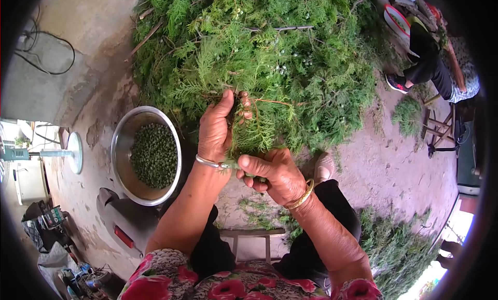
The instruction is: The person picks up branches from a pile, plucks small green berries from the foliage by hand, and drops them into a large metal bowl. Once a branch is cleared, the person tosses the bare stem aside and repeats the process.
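My left hand [214, 128] is closed round the stem of a green conifer sprig [257, 126], thumb pointing up and fingertips showing behind the foliage. The sprig's feathery leaves hang down between my hands. Just below its lower tip, my right hand [277, 176] has its fingers curled in and the thumb laid over them. A bit of green shows by those fingers, but what they hold is hidden. Left of my forearm stands a metal bowl [119, 171] partly filled with small round green cones [154, 156].
A large heap of conifer branches [311, 56] lies ahead. More greenery [394, 243] covers the floor at lower right. Another person [441, 77] sits at upper right beside a red-rimmed basin [397, 20]. A wooden stool [440, 126] and a fan [74, 152] stand at the sides.
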Motion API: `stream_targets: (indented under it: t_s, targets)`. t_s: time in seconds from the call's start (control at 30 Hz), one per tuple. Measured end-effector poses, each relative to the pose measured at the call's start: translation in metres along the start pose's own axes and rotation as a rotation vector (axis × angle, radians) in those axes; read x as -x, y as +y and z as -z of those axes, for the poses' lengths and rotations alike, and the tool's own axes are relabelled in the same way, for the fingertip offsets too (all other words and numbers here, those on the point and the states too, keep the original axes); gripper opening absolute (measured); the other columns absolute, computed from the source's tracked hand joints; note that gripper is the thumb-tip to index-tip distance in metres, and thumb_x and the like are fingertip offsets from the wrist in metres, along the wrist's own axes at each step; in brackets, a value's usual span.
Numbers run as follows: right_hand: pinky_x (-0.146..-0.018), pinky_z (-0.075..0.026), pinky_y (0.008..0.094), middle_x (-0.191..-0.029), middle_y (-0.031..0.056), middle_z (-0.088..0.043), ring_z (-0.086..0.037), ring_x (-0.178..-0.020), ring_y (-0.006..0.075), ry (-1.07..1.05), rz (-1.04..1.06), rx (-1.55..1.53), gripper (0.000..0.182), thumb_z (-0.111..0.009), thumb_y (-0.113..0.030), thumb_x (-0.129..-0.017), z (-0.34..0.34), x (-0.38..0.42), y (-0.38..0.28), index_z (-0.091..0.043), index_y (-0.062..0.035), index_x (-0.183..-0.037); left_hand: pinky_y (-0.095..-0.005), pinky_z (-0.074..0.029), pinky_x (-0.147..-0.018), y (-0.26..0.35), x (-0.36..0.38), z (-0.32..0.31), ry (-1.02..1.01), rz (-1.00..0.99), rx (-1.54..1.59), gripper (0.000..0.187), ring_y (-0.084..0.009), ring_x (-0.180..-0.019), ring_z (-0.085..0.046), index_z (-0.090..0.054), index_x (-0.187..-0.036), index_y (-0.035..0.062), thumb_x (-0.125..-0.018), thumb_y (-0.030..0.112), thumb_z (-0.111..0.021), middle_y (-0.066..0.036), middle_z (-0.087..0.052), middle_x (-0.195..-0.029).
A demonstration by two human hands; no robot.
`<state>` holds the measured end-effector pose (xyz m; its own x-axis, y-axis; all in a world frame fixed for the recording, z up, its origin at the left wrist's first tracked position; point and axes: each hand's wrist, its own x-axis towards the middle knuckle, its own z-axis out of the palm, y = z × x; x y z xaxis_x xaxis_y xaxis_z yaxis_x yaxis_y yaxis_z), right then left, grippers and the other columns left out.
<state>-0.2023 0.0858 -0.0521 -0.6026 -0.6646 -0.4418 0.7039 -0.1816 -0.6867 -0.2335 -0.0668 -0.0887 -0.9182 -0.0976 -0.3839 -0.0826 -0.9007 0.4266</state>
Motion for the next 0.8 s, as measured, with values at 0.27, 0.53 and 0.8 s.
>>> stream_targets:
  t_s: [0.27,0.53,0.8]
  targets:
    - [-0.04,-0.033,0.0183,-0.067,0.0061,-0.061,-0.05,-0.052,0.0068,0.011,-0.038,-0.02,0.019,-0.069,-0.018,-0.078,-0.002,-0.001,0.002,-0.062,0.0002,-0.076,-0.024,-0.047,-0.053,-0.001,0.005,-0.008,0.048,-0.143,-0.131,0.019,-0.0134,-0.062,-0.056,-0.057,-0.092,0.0026,-0.083,0.019,-0.063,-0.006,-0.061,-0.078]
    - [-0.042,-0.033,0.0194,-0.069,0.0068,-0.061,-0.051,-0.054,0.0084,0.009,0.005,0.042,0.012,-0.063,-0.011,-0.078,-0.004,-0.002,0.0,-0.061,0.0005,-0.077,-0.023,-0.048,-0.054,-0.004,0.012,-0.018,0.133,-0.301,-0.331,0.019,-0.0126,-0.067,-0.057,-0.058,-0.092,0.0027,-0.084,0.02,-0.063,-0.006,-0.061,-0.08]
    - [-0.043,-0.035,0.0193,-0.068,0.0059,-0.061,-0.051,-0.054,0.0078,0.022,-0.017,0.152,0.011,-0.059,-0.01,-0.078,-0.006,-0.002,-0.003,-0.06,0.0003,-0.081,-0.0249,-0.05,-0.056,-0.007,0.015,-0.019,0.105,-0.386,-0.308,0.016,-0.0134,-0.069,-0.059,-0.058,-0.092,0.0029,-0.082,0.015,-0.065,-0.007,-0.062,-0.083]
